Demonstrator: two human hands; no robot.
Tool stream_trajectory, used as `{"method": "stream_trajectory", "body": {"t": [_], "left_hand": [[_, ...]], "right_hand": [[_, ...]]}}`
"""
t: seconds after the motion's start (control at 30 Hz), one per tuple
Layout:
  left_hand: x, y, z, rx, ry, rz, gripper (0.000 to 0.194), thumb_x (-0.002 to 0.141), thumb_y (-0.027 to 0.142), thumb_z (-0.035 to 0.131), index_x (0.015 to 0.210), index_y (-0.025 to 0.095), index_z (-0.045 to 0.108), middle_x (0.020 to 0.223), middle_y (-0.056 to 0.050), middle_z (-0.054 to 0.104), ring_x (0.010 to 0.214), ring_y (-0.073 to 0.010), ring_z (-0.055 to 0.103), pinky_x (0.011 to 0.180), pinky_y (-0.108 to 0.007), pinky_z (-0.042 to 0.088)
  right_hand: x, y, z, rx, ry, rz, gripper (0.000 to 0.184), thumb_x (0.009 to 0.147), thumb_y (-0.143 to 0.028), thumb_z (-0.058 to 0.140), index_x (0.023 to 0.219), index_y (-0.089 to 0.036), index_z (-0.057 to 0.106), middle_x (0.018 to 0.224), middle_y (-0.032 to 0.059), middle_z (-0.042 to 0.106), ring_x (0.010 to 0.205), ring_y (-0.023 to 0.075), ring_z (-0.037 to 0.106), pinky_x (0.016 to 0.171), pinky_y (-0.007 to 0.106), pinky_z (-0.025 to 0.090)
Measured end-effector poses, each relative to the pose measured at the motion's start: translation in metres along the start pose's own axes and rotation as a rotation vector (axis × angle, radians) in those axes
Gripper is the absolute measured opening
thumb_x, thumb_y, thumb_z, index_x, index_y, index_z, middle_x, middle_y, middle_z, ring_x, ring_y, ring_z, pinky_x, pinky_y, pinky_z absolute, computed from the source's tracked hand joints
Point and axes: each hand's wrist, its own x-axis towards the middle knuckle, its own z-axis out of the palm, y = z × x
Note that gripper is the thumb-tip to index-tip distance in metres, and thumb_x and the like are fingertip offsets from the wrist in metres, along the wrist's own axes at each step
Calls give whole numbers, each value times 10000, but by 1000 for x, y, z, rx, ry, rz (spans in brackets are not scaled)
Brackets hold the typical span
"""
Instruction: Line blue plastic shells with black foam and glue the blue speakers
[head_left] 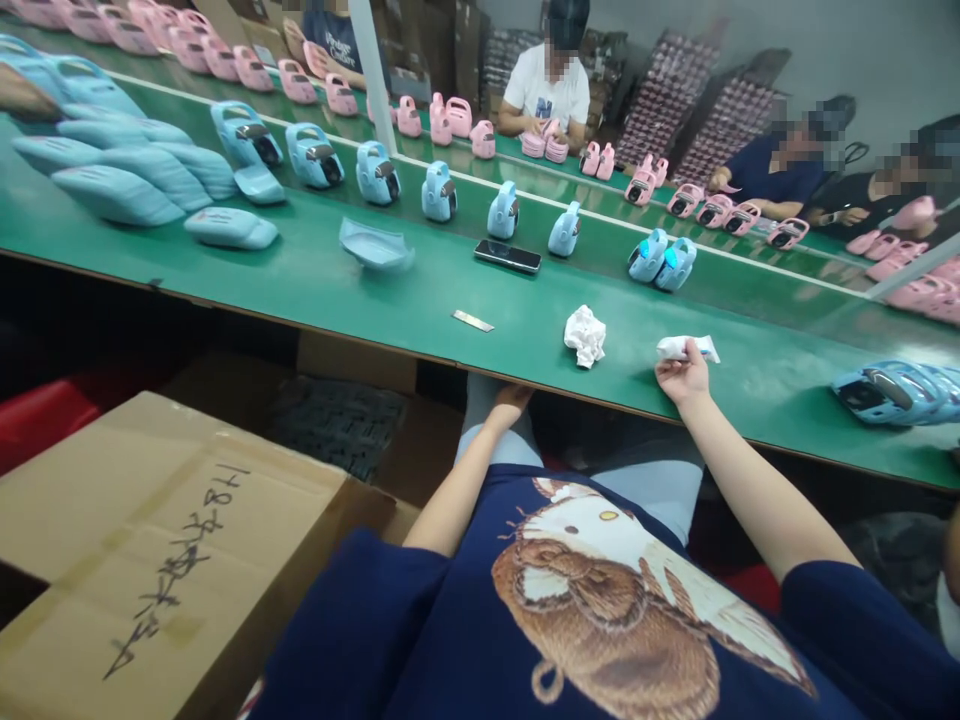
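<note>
My right hand [682, 378] rests on the green table [420, 300] near its front edge, fingers curled on a small white tube-like piece [688, 347]. A crumpled white tissue [585, 335] lies just to its left. My left hand [511, 397] reaches under the table's front edge, its fingers hidden. A black phone [508, 256] and a small metal strip [472, 320] lie further left on the table.
A row of blue toy shells [375, 172] and loose blue covers [120, 165] fills the table's left. Two blue pieces [664, 262] stand ahead; another blue piece [896, 392] lies right. Pink pieces [457, 118] line the far side, where several people sit. A cardboard box [150, 560] stands lower left.
</note>
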Motion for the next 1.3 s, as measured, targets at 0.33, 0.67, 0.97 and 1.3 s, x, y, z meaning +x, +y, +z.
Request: {"method": "stream_trajectory", "body": {"t": [0.33, 0.67, 0.97, 1.3], "left_hand": [[-58, 43, -25, 36, -456, -63, 359, 770, 610, 652, 1001, 378, 800, 1150, -60, 774, 1162, -342, 688, 1066, -517, 498], [56, 185, -53, 335, -704, 203, 205, 733, 525, 648, 879, 594, 773, 868, 49, 802, 871, -340, 754, 842, -531, 591], [378, 231, 160, 425, -287, 323, 374, 915, 379, 656, 1221, 164, 657, 1311, -135, 653, 1240, -293, 598, 1096, -561, 431], [433, 233, 155, 422, -275, 449, 197, 795, 179, 710, 989, 193, 735, 969, -46, 654, 965, -232, 639, 972, -432, 496]], "right_hand": [[6, 21, 24, 96, 43, 115, 294, 1007, -367, 612, 823, -140, 585, 626, -83, 511, 424, 31, 383, 427, 163, 391], [0, 30, 16, 322, 109, 277, 382, 656, -318, 940, 824, -175, 628, 748, -41, 729, 375, 3, 414, 400, 160, 373], [-7, 34, 23, 520, 227, 342, 499, 540, -338, 1006, 861, -161, 668, 753, -6, 741, 361, -10, 384, 382, 149, 335], [-7, 30, 35, 526, 381, 418, 600, 359, -324, 1049, 822, -148, 712, 717, 23, 736, 333, -31, 282, 356, 148, 312]]}}
